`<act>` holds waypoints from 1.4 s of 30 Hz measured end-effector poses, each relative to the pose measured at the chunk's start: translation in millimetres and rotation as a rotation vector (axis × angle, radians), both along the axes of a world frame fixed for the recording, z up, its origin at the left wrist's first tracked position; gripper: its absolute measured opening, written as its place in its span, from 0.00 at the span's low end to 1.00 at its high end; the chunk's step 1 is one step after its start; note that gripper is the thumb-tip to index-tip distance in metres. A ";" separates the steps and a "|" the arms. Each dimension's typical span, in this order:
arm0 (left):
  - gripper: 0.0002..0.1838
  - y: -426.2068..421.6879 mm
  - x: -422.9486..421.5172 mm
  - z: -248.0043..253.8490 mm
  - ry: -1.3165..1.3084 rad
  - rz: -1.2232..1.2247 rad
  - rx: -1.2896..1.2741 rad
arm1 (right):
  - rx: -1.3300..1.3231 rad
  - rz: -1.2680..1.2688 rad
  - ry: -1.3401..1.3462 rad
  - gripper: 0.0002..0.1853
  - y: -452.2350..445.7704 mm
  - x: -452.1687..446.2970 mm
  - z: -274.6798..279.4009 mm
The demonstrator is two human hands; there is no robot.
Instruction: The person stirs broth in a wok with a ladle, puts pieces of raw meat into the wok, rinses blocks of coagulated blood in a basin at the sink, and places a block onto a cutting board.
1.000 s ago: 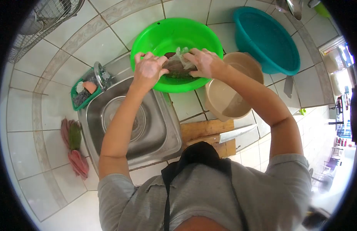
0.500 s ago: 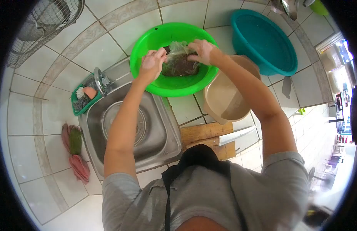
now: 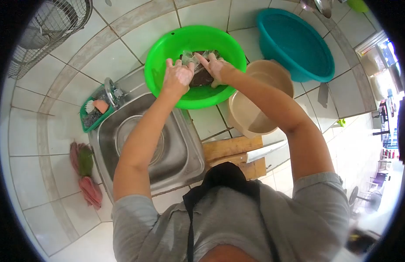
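A dark brown block in a clear plastic bag (image 3: 201,77) lies inside the bright green basin (image 3: 161,51). At the block's left side is my left hand (image 3: 178,77), its fingers bent over the crumpled plastic; what its fingertips hold is hard to make out. My right hand (image 3: 214,69) is at the block's right, with a finger stretched across the plastic and the others spread down its side. Both hands touch the bag, close together over the basin.
A steel sink (image 3: 180,148) is at left, with a green sponge basket (image 3: 87,124) and cloths (image 3: 90,192) beside it. A beige tub (image 3: 255,109) and teal basin (image 3: 298,48) stand right. A knife (image 3: 265,150) lies on a wooden board (image 3: 224,148). A wire rack (image 3: 49,35) hangs upper left.
My hands have moved closer together over the block, and the plastic that was pulled up between them is now bunched lower. My right hand's fingers have spread.
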State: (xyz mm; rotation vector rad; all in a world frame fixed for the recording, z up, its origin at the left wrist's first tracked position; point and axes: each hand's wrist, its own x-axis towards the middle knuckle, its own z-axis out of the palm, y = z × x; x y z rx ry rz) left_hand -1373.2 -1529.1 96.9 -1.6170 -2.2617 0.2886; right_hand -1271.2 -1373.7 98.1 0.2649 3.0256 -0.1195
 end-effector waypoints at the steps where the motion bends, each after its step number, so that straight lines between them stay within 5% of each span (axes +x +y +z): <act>1: 0.30 -2.5 -1.5 0.8 0.003 0.000 0.001 | -0.068 -0.007 0.021 0.73 2.7 2.1 1.6; 7: 0.25 -21.0 -12.2 5.7 0.008 -0.090 0.141 | -0.337 0.049 0.133 0.69 25.9 -0.2 0.2; 11: 0.18 -22.5 -18.4 -1.8 0.093 -0.187 0.170 | -0.156 0.039 0.166 0.61 17.2 0.0 4.0; 16: 0.10 -24.2 -22.5 -2.7 0.029 -0.234 0.144 | 0.038 0.219 0.409 0.27 6.0 10.6 16.8; 19: 0.06 -19.1 -25.2 -4.3 0.088 -0.333 0.148 | 0.032 0.472 0.413 0.17 9.1 10.8 16.2; 22: 0.04 -13.7 -21.4 -3.4 0.060 -0.333 0.079 | -0.288 0.096 0.127 0.11 -9.9 22.9 33.3; 25: 0.04 -10.1 -12.2 4.3 0.097 -0.334 -0.104 | -0.213 0.055 0.073 0.20 -18.0 27.9 42.7; 32: 0.07 -10.2 -22.2 -4.0 0.152 -0.374 0.011 | -0.190 0.102 0.065 0.13 -2.5 15.9 10.3; 34: 0.08 -10.8 -25.7 -3.6 0.208 -0.346 0.088 | -0.285 0.250 0.423 0.12 2.8 14.4 13.5; 42: 0.22 11.8 -28.0 50.4 -0.403 -0.025 0.400 | -0.588 -0.047 0.620 0.07 11.2 -24.8 51.9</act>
